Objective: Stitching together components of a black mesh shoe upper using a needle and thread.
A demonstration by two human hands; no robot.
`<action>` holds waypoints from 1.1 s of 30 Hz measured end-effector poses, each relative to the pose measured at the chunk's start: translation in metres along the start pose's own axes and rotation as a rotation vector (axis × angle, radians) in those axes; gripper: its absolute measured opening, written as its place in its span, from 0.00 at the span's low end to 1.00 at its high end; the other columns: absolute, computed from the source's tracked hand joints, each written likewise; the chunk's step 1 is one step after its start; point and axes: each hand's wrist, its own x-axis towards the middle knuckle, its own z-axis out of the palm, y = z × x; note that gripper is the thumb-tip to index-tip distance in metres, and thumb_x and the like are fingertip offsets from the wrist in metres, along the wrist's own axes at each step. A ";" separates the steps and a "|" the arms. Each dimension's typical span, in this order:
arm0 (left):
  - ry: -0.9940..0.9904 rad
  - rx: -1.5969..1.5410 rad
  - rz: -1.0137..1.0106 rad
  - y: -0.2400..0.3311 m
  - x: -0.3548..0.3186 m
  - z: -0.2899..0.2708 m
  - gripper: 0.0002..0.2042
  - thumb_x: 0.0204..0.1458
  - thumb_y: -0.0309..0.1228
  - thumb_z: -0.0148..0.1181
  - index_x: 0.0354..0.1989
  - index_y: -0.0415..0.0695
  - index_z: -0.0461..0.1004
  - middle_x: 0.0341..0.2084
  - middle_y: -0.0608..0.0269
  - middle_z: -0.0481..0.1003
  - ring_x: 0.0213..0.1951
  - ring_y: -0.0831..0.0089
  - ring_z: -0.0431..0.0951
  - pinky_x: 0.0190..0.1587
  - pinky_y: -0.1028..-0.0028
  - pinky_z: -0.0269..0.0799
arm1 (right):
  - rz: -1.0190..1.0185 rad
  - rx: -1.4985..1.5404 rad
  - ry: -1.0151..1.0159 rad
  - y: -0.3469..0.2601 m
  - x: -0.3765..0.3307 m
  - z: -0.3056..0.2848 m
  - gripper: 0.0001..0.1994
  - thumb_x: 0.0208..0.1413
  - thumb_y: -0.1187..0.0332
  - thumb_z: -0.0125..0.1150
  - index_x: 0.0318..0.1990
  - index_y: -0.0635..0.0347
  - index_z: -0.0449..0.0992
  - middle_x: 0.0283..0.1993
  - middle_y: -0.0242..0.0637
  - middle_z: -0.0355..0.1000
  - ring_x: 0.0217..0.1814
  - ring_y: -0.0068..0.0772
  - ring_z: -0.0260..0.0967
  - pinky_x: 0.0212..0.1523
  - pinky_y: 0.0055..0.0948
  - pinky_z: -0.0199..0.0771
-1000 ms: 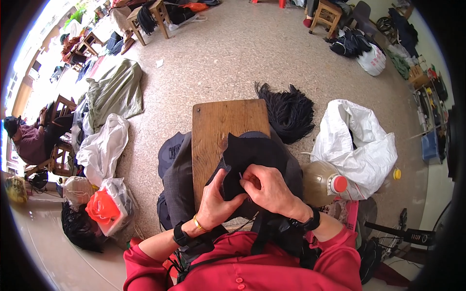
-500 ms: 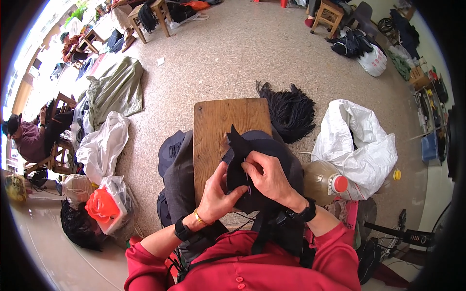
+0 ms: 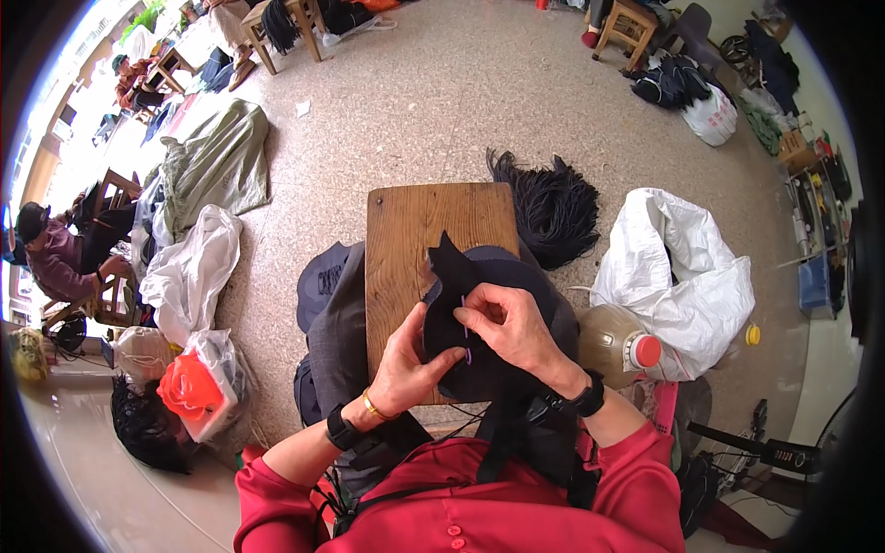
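Some work seems done, some left, on dark cloth clamped by the left hand above the worktop's near half, the right hand pinching a purple strip.

The dark cloth looks matt and closely woven, its surface soft with little shine. The slim purple piece against it looks smooth, though its material is too small to tell. The counter is brown wood with visible grain and a low, worn sheen. Grey trousers are matt cloth, while the red shirt is smooth fabric with a soft gloss. The bracelet looks like polished, gold-coloured metal. The white sack resembles crinkled woven plastic; the bottle is translucent plastic under a smooth red plastic cap. The floor appears speckled and stone-like.
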 end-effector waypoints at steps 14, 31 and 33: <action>0.006 -0.007 -0.057 -0.030 0.001 -0.003 0.27 0.56 0.24 0.68 0.63 0.37 0.64 0.53 0.62 0.74 0.54 0.77 0.73 0.59 0.72 0.71 | -0.129 -0.104 0.127 0.013 0.009 0.015 0.10 0.60 0.70 0.63 0.30 0.67 0.71 0.21 0.41 0.70 0.19 0.30 0.67 0.22 0.31 0.65; -0.030 0.050 -0.139 -0.031 0.006 -0.010 0.24 0.55 0.21 0.66 0.59 0.36 0.66 0.50 0.62 0.76 0.50 0.77 0.76 0.55 0.72 0.75 | -0.019 0.103 0.105 0.037 0.024 0.023 0.10 0.61 0.70 0.62 0.29 0.67 0.72 0.21 0.31 0.69 0.24 0.16 0.62 0.24 0.25 0.63; 0.001 -0.078 -0.101 -0.034 0.006 -0.008 0.24 0.56 0.21 0.66 0.60 0.36 0.66 0.50 0.63 0.76 0.50 0.78 0.76 0.55 0.73 0.75 | -0.004 0.128 0.097 0.037 0.023 0.020 0.11 0.62 0.69 0.62 0.29 0.66 0.73 0.22 0.29 0.70 0.24 0.15 0.63 0.24 0.23 0.63</action>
